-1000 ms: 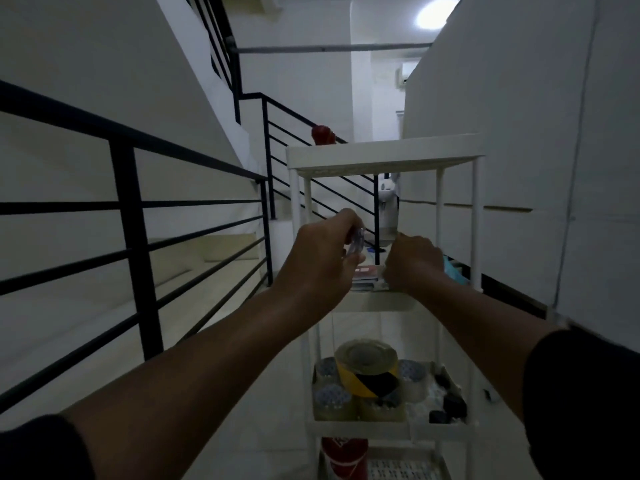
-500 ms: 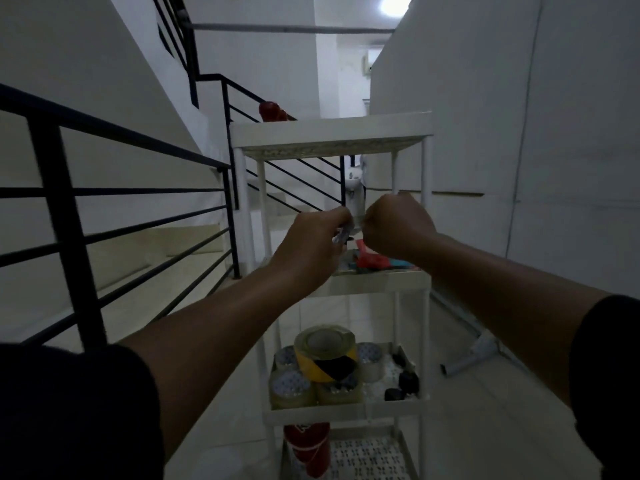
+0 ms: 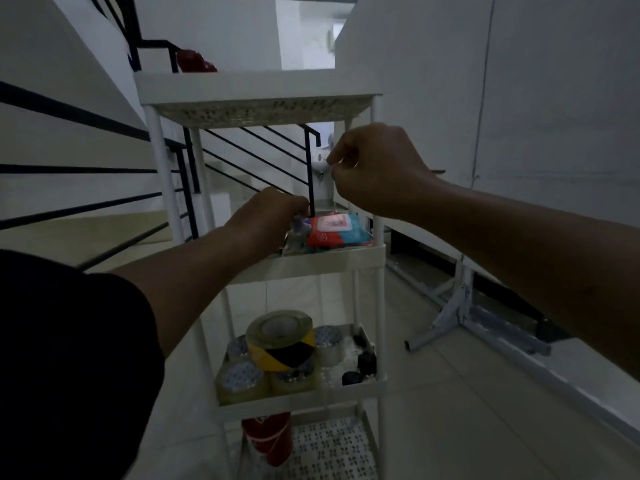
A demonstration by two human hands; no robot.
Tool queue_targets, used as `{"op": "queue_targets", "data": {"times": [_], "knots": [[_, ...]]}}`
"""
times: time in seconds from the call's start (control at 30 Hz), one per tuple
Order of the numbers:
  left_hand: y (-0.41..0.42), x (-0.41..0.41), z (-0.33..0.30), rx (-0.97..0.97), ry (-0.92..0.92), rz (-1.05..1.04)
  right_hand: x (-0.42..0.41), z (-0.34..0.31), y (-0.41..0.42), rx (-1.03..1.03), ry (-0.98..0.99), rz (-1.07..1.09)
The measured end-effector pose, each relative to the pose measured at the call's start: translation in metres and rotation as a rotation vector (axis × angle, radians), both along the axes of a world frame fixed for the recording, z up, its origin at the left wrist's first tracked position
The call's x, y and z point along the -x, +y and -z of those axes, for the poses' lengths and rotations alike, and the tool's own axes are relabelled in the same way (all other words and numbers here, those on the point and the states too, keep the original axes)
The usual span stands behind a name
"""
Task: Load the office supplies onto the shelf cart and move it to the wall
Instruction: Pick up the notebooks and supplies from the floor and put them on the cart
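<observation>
A white shelf cart [image 3: 256, 88] with several tiers stands right in front of me. On its second tier lie a red and teal wipes pack [image 3: 337, 230] and a small clear bottle [image 3: 297, 235]. My left hand [image 3: 273, 216] reaches into that tier and is closed over the bottle's top. My right hand [image 3: 374, 168] hovers above the tier near the right posts, fingers pinched together; anything between them is hidden. The third tier holds a yellow-black tape roll [image 3: 280, 337] on clear tape rolls [image 3: 242, 379], with small black items [image 3: 363, 362]. A red cylinder [image 3: 268, 438] stands on the bottom tier.
A black stair railing [image 3: 104, 209] runs along the left, close to the cart. A white wall [image 3: 519, 98] rises on the right, with a grey metal stand [image 3: 450, 306] on the tiled floor at its foot. A red object [image 3: 194, 60] shows behind the top tier.
My hands, together at the second tier before, have parted: the right one rose up and to the right, the left stayed low on the bottle. The view has come closer.
</observation>
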State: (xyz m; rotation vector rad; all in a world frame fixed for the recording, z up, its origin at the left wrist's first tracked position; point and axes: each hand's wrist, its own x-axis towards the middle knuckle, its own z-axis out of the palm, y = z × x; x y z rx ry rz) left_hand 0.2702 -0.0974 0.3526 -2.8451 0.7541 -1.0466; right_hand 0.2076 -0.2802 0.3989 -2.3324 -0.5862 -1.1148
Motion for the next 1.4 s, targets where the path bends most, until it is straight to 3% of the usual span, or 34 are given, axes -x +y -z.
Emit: {"op": "queue_targets", "data": {"times": [0.4, 0.67, 0.9, 1.07, 1.4], "knots": [[-0.010, -0.007, 0.016, -0.038, 0.151, -0.069, 0.001, 0.019, 0.006, 0.015, 0.041, -0.035], [-0.011, 0.015, 0.008, 0.162, 0.099, -0.100, 0.000, 0.046, 0.004, 0.008, 0.125, 0.007], [-0.014, 0.091, 0.021, 0.415, -0.028, -0.020, 0.034, 0.074, 0.004, 0.000, 0.187, 0.035], [-0.029, 0.154, 0.079, 0.601, 0.162, -0.004, 0.062, 0.117, -0.006, -0.012, 0.309, 0.015], [-0.020, 0.194, 0.245, 0.553, 0.578, -0.141, 0.100, 0.283, -0.042, -0.061, 0.642, -0.016]]}}
